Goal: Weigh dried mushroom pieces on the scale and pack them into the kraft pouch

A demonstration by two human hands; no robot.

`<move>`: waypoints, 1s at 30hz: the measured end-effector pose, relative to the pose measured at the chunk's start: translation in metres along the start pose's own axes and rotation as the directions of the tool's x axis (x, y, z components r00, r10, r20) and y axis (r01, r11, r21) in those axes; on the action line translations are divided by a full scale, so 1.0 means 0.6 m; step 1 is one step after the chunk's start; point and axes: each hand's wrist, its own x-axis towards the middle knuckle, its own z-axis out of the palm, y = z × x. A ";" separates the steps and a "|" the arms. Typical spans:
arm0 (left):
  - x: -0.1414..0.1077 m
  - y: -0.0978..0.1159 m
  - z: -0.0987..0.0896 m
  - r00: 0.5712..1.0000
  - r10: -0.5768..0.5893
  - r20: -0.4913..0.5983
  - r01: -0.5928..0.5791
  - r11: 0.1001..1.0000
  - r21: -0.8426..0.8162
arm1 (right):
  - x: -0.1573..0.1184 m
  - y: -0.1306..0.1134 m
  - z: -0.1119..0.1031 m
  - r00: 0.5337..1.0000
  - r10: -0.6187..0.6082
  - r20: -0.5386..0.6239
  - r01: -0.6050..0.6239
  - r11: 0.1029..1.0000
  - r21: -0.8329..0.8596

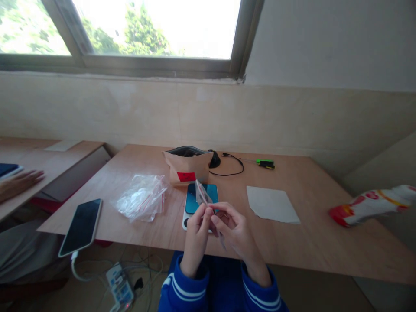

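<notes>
Pinched between the fingertips of my left hand point(197, 234) and my right hand point(236, 229) is a small clear plastic bag point(200, 192). Its upper part sticks up past my fingers and a thin end hangs below them; its contents are hard to make out. Beneath and just behind my hands lies a small scale point(189, 201) with a blue top and white body, partly covered by them. Behind the scale stands a brown paper pouch point(195, 167) with its top open and a red label. Left of it is a pile of clear zip bags point(143, 197).
A white paper sheet point(272, 204) lies to the right. Farther back are a black cable point(238, 162) and screwdrivers point(265, 163). A bottle point(373, 206) lies tilted at far right. A charging phone point(81, 226) overhangs the front left edge. Another person's hand point(24, 182) rests at left.
</notes>
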 end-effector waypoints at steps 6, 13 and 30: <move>0.001 0.000 0.000 0.999 -0.040 0.018 0.040 0.999 0.001 | -0.002 0.000 -0.001 1.000 -0.022 -0.005 0.021 1.000 -0.019; -0.006 0.012 -0.006 0.999 -0.034 0.010 0.034 0.999 0.015 | -0.001 0.001 0.000 0.998 -0.058 0.024 0.060 0.994 -0.088; -0.008 0.025 -0.009 0.998 0.016 -0.065 -0.010 0.995 0.098 | -0.004 -0.009 -0.002 0.989 -0.113 0.094 0.133 0.957 -0.258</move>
